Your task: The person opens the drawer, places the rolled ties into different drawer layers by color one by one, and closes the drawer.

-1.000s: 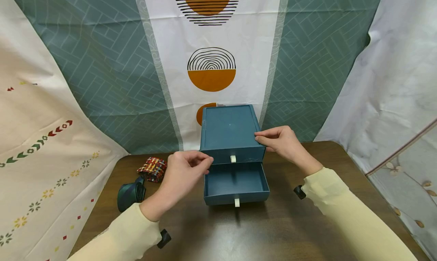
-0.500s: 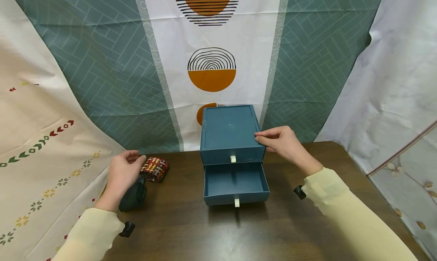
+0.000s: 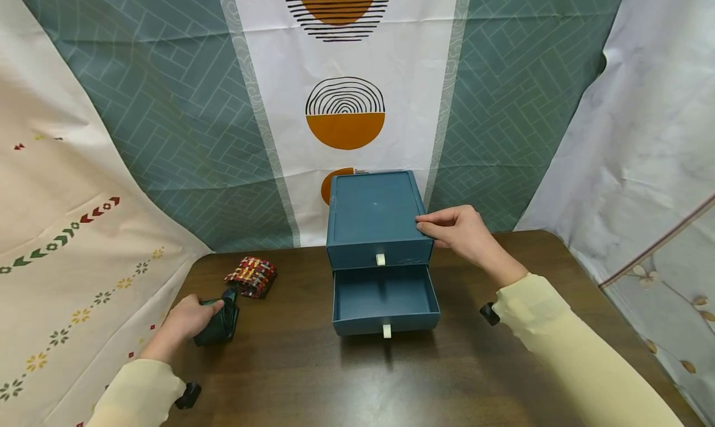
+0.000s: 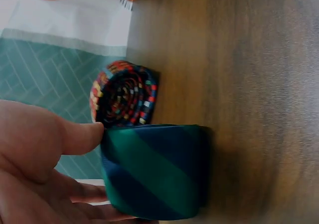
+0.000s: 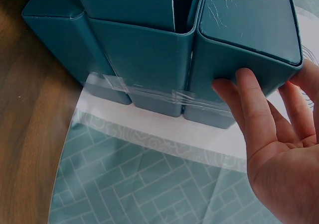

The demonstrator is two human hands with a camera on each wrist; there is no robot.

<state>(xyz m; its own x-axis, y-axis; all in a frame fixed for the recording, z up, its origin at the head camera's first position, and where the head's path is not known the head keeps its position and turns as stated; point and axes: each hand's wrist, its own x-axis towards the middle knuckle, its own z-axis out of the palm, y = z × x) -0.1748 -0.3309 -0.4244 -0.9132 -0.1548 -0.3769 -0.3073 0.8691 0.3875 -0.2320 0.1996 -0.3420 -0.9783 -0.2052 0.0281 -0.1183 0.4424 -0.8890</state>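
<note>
On the table's left side, my left hand (image 3: 190, 320) grips a rolled necktie (image 4: 154, 171) with green and navy stripes. The thumb lies at the roll's upper edge and the fingers at its lower side in the left wrist view. Just beyond sits another rolled necktie (image 3: 254, 277), with a red, yellow and blue woven pattern. My right hand (image 3: 460, 231) holds the top right edge of a dark teal drawer unit (image 3: 377, 210), some fingertips against its side wall (image 5: 224, 67). Below the closed top drawer (image 3: 357, 255), a bare drawer (image 3: 385, 293) stands pulled out.
Both drawers have small white pull tabs. Clear tape (image 5: 149, 92) runs across the side of the stacked unit. Patterned cloths hang behind and at both sides of the brown wooden table (image 3: 313, 377).
My left hand has moved from beside the drawer unit leftward and down to the green and navy necktie and taken hold of it. The right hand has stayed on the unit.
</note>
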